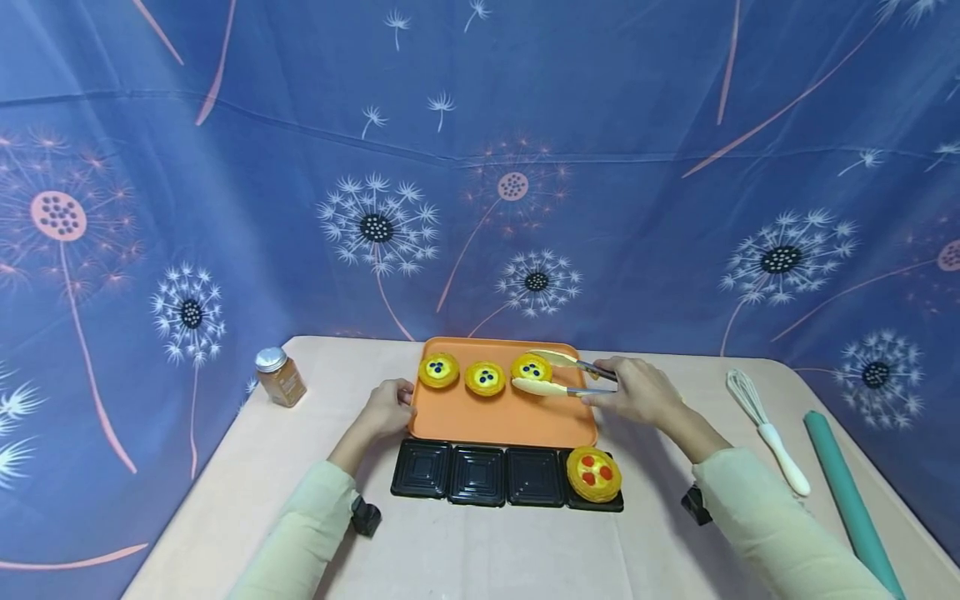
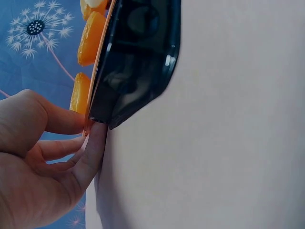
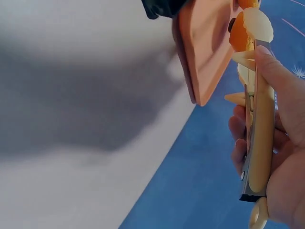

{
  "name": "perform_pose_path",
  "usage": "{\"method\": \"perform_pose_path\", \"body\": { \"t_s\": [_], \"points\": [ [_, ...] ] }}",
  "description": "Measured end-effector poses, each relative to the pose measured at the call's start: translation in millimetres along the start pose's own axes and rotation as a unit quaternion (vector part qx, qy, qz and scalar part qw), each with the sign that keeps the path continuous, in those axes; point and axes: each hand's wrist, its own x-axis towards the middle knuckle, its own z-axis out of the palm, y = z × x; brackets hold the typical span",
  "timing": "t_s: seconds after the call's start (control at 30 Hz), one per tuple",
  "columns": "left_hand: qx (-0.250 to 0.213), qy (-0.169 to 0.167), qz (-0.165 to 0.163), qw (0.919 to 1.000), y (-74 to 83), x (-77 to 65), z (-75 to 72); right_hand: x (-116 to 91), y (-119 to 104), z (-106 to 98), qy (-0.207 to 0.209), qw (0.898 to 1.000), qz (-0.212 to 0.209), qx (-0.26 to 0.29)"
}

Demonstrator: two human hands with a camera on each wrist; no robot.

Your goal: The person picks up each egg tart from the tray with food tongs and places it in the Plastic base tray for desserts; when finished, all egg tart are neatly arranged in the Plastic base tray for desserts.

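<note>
- As seen from the head view, the right hand [image 1: 637,390] grips a pair of tongs [image 1: 558,375] whose two pale tips bracket the rightmost tart [image 1: 531,367] at the orange tray's [image 1: 510,417] far right corner; contact with the tart cannot be confirmed.
- Right wrist view alone shows the fingers [image 3: 281,86] curled along the tongs' handle [image 3: 259,143], thumb pressing its side.
- Left hand [image 1: 387,408] rests at the tray's left edge; the left wrist view shows thumb and fingers [image 2: 93,152] pinching that rim, which the head view cannot resolve.
- Two further blue-dotted tarts [image 1: 461,373] sit along the tray's far edge.
- Black compartment tray [image 1: 480,477] lies against the orange tray's near edge, a red-dotted tart [image 1: 593,473] in its rightmost cell.
- Spice jar [image 1: 279,377] stands near the table's left edge; whisk [image 1: 765,425] and green roll [image 1: 843,492] lie near the right edge.
</note>
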Motion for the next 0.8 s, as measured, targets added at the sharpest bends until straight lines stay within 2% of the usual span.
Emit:
{"method": "perform_pose_path", "body": {
  "t_s": [0.3,0.5,0.8],
  "points": [
    [-0.008,-0.002,-0.003,1.0000,1.0,-1.0,-0.8,-2,-5,-6,0.000,1.000,-0.010,-0.014],
    [-0.003,-0.003,-0.002,1.0000,2.2,-1.2,0.1,-7,-10,-17,0.006,0.999,-0.018,-0.027],
    [0.004,-0.006,-0.003,1.0000,3.1,-1.3,-1.0,-26,-23,-37,0.034,0.996,-0.075,-0.032]
  ]
}}
